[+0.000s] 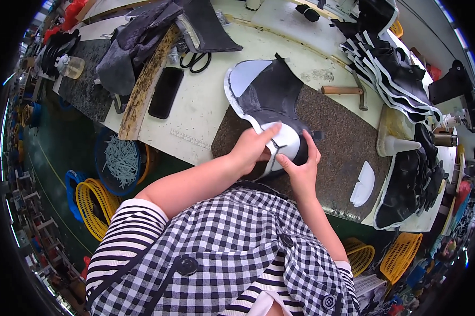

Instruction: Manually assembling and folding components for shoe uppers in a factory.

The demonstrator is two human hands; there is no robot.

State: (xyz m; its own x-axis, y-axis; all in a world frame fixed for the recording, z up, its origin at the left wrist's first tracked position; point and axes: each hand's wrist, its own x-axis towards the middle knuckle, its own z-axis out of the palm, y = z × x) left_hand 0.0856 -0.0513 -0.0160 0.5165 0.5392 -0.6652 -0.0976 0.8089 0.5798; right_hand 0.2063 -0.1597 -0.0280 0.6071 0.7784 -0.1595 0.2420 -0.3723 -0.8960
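Observation:
A black boot upper [274, 87] with a pale edge lies over the dark speckled board [337, 152] in front of me. One white curved stiffener piece [241, 76] sits at its far left part. A second white stiffener [287, 138], with a slit in its edge, lies against the near part between my hands. My left hand [252, 149] grips the upper's near left edge, with its thumb on this stiffener and its other fingers partly hidden underneath. My right hand [303, 169] pinches the near right side, its thumb at the stiffener's lower edge and its fingers around the black material.
A loose white stiffener [363, 184] lies on the board's right. Beyond are a hammer [345, 90], stacked black uppers [388, 79] and a white cone [401, 146]. Leftward lie a phone [166, 93], scissors [198, 62] and a worn wooden strip [147, 84]. Yellow baskets [401, 258] stand below.

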